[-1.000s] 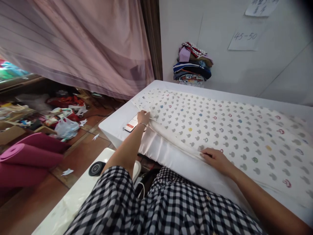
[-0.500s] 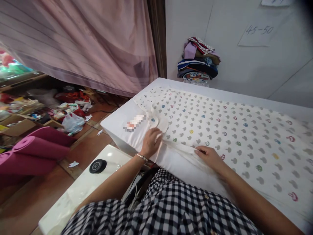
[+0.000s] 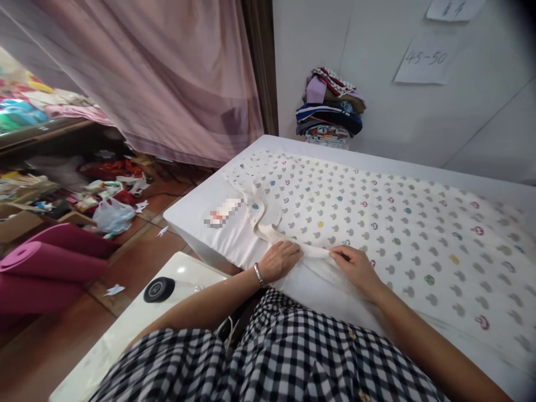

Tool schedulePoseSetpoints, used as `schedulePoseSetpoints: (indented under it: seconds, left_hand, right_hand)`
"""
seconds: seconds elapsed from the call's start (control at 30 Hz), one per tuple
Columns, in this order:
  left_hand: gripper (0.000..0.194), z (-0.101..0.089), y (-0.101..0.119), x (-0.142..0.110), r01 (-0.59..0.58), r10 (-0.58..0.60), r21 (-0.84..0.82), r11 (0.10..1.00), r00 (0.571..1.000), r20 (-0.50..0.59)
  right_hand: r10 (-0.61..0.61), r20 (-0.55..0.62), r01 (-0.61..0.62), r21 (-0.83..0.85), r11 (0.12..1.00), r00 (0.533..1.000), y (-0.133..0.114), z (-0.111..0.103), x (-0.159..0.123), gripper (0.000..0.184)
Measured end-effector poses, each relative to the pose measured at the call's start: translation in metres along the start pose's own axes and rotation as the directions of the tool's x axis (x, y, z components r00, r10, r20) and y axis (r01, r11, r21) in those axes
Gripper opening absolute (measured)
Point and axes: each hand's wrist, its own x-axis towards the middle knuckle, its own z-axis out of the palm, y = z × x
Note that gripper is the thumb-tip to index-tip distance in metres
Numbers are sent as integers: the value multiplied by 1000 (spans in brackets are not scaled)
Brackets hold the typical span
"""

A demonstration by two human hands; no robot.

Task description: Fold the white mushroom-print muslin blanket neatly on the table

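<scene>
Head view: the cloth [image 3: 355,204] is pinched at its near edge by the right hand [image 3: 359,271], seemingly for tautness; alongside, the edge is covered by the left hand [image 3: 280,261], its closure unclear. Beyond, cloth is spread over the table [image 3: 192,205].

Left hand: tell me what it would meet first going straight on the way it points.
Sliding along the cloth edge under its fingers, the left hand would probably meet the right hand first, at the fingertips pinching that edge, though their relative height is unclear.
</scene>
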Motion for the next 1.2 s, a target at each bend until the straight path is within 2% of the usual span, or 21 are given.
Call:
schedulePoseSetpoints:
  seconds: [0.17, 0.37, 0.5, 0.57, 0.67, 0.77, 0.83, 0.9, 1.03, 1.2]
  left_hand:
    - [19, 0, 4, -3, -37, 37, -1, 999, 999, -5]
    - [27, 6, 4, 7, -53, 53, 13, 999, 999, -12]
    - [23, -6, 8, 8, -30, 29, -26, 999, 998, -56]
    - [18, -15, 10, 6, -21, 16, -58, 998, 995, -96]
    - [16, -24, 11, 3, 9, -21, -67, 998, 983, -185]
    - [15, -26, 9, 4, 38, -47, -38, 999, 959, -280]
    - [15, -25, 7, 8, 29, -37, -31, 999, 953, -302]
    - [16, -23, 3, 13, -4, -9, -50, 999, 962, -272]
    - [20, -21, -7, 23, -104, 83, -143, 984, 986, -142]
    - [17, -19, -9, 23, -172, 168, -265, 949, 985, -37]
  right_hand:
    - [-9, -90, 13, 44, 999, 996, -6, -4, -3, 28]
    - [-34, -187, 46, 58, 997, 982, -11, -3, -4, 29]
    - [-117, -216, 116, -13, 993, 969, -10, -3, -6, 26]
    - [-205, -186, 195, -69, 978, 961, -9, -3, -10, 23]
    - [-334, -47, 323, -151, 934, 942, -9, 0, -17, 21]
    - [-419, 91, 429, -236, 872, 903, -9, 3, -24, 23]
    - [-450, 134, 469, -303, 830, 883, -8, 4, -28, 27]
    - [-459, 157, 484, -366, 795, 874, -6, 5, -30, 30]
    - [-445, 194, 482, -447, 753, 874, 2, 6, -32, 33]
    - [-456, 177, 476, -523, 707, 872, 18, 7, -40, 40]
